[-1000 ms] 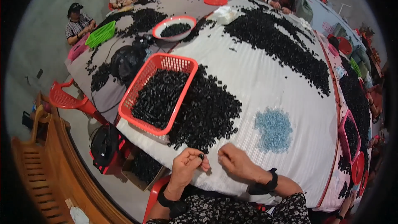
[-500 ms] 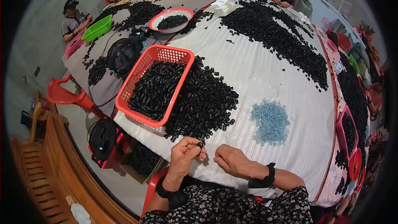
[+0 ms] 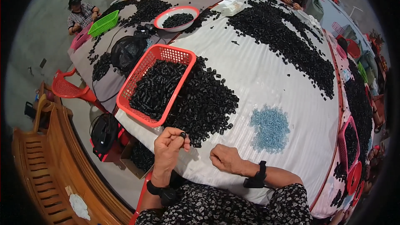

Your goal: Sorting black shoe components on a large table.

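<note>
My left hand [image 3: 167, 150] pinches a small black cylindrical cap [image 3: 183, 135] between thumb and fingertips, just off the near edge of a pile of similar black caps [image 3: 208, 104]. To its right, above the white cloth, my right hand [image 3: 227, 158] is closed with its fingers curled under; whatever it may hold is hidden. A red plastic basket [image 3: 192, 60] full of black pieces [image 3: 156, 89] stands left of the pile. Farther right lies a patch of small clear bluish pieces [image 3: 270, 129].
Another heap of black pieces [image 3: 287, 46] spreads across the far right. Beyond the basket are a red-rimmed white basin [image 3: 193, 11], a black mesh bag [image 3: 126, 54] and a green basket [image 3: 104, 23]. Several people sit around the table. A wooden bench [image 3: 41, 171] stands at the left.
My left hand has moved left and slightly up with the cap, widening the gap to my right hand. The right hand has shifted slightly left, still closed. The view has tilted a little.
</note>
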